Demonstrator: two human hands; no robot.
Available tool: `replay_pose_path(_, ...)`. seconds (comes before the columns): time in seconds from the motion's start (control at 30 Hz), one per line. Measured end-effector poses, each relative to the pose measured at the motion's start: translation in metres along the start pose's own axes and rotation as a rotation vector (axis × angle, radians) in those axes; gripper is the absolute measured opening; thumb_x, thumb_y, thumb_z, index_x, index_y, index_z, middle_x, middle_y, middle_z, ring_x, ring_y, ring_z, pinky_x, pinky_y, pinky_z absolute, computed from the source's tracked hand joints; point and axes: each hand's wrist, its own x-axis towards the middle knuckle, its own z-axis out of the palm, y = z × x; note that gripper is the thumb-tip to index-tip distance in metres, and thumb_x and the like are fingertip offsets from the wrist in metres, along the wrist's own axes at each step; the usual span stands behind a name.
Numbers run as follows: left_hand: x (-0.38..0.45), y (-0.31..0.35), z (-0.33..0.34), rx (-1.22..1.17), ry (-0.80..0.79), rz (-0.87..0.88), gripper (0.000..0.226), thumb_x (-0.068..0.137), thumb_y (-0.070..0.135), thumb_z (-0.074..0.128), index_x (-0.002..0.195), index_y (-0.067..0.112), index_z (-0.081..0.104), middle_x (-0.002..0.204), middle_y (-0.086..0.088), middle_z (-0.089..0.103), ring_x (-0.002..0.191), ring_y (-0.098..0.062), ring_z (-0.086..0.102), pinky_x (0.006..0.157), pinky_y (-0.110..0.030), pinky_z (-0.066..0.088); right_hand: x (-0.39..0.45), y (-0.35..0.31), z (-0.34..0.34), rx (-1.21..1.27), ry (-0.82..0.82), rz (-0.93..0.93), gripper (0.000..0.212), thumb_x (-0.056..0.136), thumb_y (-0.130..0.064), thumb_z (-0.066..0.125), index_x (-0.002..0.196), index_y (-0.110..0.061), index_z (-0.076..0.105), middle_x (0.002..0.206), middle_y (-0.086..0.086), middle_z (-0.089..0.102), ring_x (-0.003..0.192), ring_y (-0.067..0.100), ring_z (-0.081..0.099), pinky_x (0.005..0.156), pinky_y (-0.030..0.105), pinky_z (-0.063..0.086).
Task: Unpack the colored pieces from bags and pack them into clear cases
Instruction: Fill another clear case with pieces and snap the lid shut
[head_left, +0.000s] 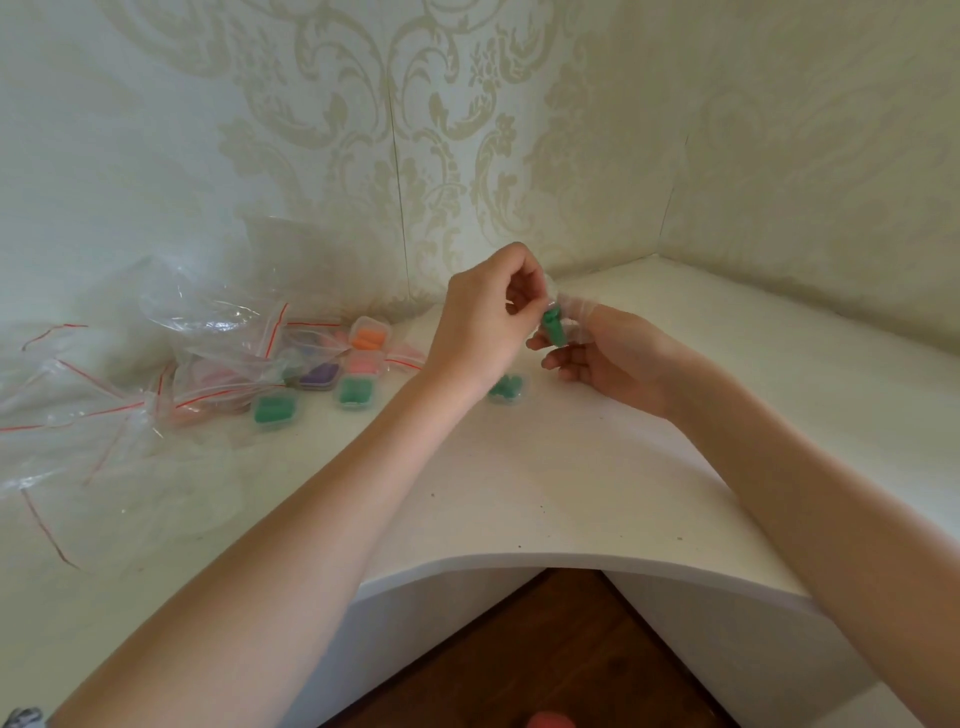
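Observation:
Above the white corner desk (571, 493), my right hand (602, 358) holds a green piece (555, 327) wrapped in a small clear bag (571, 306). My left hand (483, 322) pinches the top of that bag between thumb and fingers. Just below the hands a clear case (508, 388) with green pieces lies on the desk. Further left lie more clear cases: two with green pieces (274, 409) (355, 391), one purple (318, 375), one pink (363, 362) and one orange (370, 335).
A heap of empty clear zip bags with red seal strips (130, 395) covers the desk's left side. Patterned wallpaper (415, 130) closes the corner behind. The desk's curved front edge (545, 558) drops to a dark wooden floor (545, 665).

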Motion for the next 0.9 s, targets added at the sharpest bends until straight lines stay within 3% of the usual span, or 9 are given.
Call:
replay_pose_path(0.13, 0.003, -0.004, -0.002, 0.001, 0.106, 0.0, 0.017, 0.082, 0.001, 0.067, 0.079, 0.011, 0.054, 0.072, 0.01, 0.058, 0.07, -0.005, 0.058, 0.065, -0.012, 0.047, -0.004, -0.003, -0.003, 0.104, -0.08, 0.012, 0.026, 0.097, -0.018, 0.034, 0.095, -0.018, 0.06, 0.087, 0.001, 0.065, 0.066, 0.014, 0.057, 0.064, 0.024, 0.041)
replay_pose_path(0.33, 0.004, -0.006, -0.001, 0.048, 0.166, -0.036, 0.01, 0.089, 0.004, 0.059, 0.091, 0.009, 0.05, 0.081, 0.003, 0.056, 0.074, -0.015, 0.059, 0.067, -0.027, 0.051, -0.003, -0.002, -0.004, 0.259, -0.066, 0.034, 0.014, 0.095, -0.026, 0.048, 0.1, -0.021, 0.06, 0.093, 0.001, 0.062, 0.066, 0.013, 0.057, 0.062, 0.025, 0.045)
replay_pose_path(0.43, 0.006, -0.007, -0.003, -0.027, 0.186, -0.158, 0.015, 0.09, 0.004, 0.058, 0.093, 0.011, 0.046, 0.079, 0.007, 0.053, 0.072, -0.018, 0.063, 0.068, -0.033, 0.055, 0.0, 0.001, -0.004, 0.234, -0.007, -0.021, 0.008, 0.095, -0.023, 0.053, 0.101, -0.021, 0.058, 0.095, 0.001, 0.062, 0.062, 0.013, 0.061, 0.057, 0.023, 0.049)
replay_pose_path(0.53, 0.008, -0.001, -0.006, -0.204, 0.159, -0.382, 0.01, 0.095, 0.015, 0.054, 0.098, 0.007, 0.049, 0.086, -0.004, 0.06, 0.068, -0.013, 0.064, 0.066, -0.026, 0.057, 0.001, 0.003, -0.002, 0.187, 0.077, -0.098, 0.006, 0.095, -0.013, 0.054, 0.097, -0.018, 0.057, 0.093, 0.004, 0.066, 0.056, 0.013, 0.063, 0.051, 0.021, 0.051)
replay_pose_path(0.6, 0.012, 0.003, -0.006, -0.391, 0.064, -0.615, 0.026, 0.097, 0.028, 0.051, 0.103, 0.003, 0.053, 0.09, -0.01, 0.063, 0.07, -0.016, 0.066, 0.067, -0.027, 0.059, 0.001, 0.003, -0.002, 0.169, 0.141, -0.142, 0.008, 0.094, -0.011, 0.054, 0.093, -0.018, 0.057, 0.089, 0.003, 0.067, 0.054, 0.012, 0.063, 0.05, 0.02, 0.051)
replay_pose_path(0.67, 0.013, 0.005, -0.007, -0.539, -0.064, -0.756, 0.027, 0.097, 0.028, 0.052, 0.098, 0.002, 0.059, 0.089, -0.013, 0.066, 0.074, -0.021, 0.068, 0.07, -0.031, 0.06, 0.002, 0.003, -0.003, 0.139, 0.177, -0.164, 0.009, 0.093, -0.01, 0.056, 0.091, -0.019, 0.057, 0.086, 0.0, 0.067, 0.056, 0.011, 0.062, 0.051, 0.02, 0.05)
replay_pose_path(0.77, 0.009, 0.003, -0.005, -0.594, -0.105, -0.738, 0.004, 0.091, 0.006, 0.06, 0.089, 0.003, 0.063, 0.091, -0.014, 0.069, 0.078, -0.02, 0.071, 0.072, -0.028, 0.059, 0.003, 0.004, -0.003, 0.115, 0.181, -0.174, 0.008, 0.091, -0.011, 0.059, 0.095, -0.018, 0.059, 0.084, -0.001, 0.067, 0.057, 0.012, 0.063, 0.052, 0.021, 0.049)
replay_pose_path(0.9, 0.007, -0.002, -0.006, -0.511, -0.069, -0.67, 0.004, 0.088, 0.003, 0.063, 0.087, 0.004, 0.06, 0.094, -0.016, 0.069, 0.072, -0.016, 0.07, 0.068, -0.025, 0.059, 0.002, 0.001, 0.0, 0.099, 0.162, -0.116, 0.018, 0.092, -0.016, 0.053, 0.104, -0.014, 0.066, 0.096, 0.004, 0.067, 0.064, 0.016, 0.063, 0.054, 0.024, 0.05)
